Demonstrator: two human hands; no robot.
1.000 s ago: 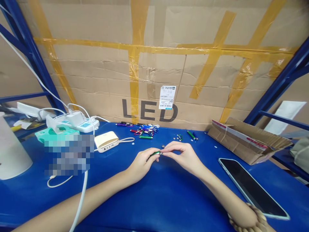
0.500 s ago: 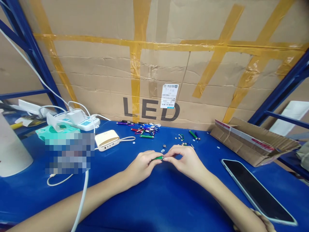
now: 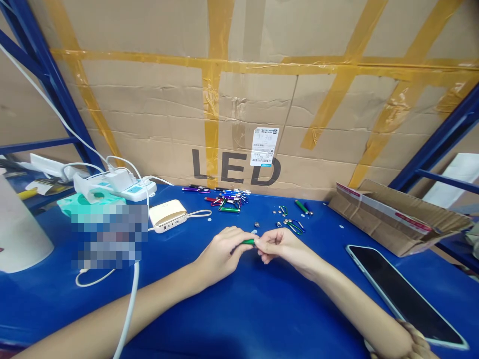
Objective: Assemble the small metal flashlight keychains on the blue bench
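A small green keychain flashlight (image 3: 248, 242) lies across the gap between my hands, above the blue table (image 3: 262, 309). My left hand (image 3: 220, 254) is closed around its body, with only a short green stretch showing. At its right end, my right hand (image 3: 277, 245) pinches with thumb and forefinger, the other fingers curled below. Whatever is at that end is mostly hidden by the fingertips. Just beyond my hands are small silver caps (image 3: 257, 225) and a green carabiner clip (image 3: 294, 228). A finished-looking green flashlight (image 3: 229, 210) rests at the edge of a pile of coloured flashlights (image 3: 232, 197).
To the left stand a cream power bank (image 3: 168, 217), a white power strip (image 3: 140, 191) and a white cylinder (image 3: 22, 229). A white cable (image 3: 129, 309) crosses over my left forearm. At right are a phone (image 3: 407, 294) and an open cardboard box (image 3: 389, 219). A large taped carton (image 3: 157, 124) forms the back.
My right hand has rotated at the flashlight's end, its fingers now curled underneath and more of the carabiners uncovered. My left hand keeps its hold. The view has shifted slightly.
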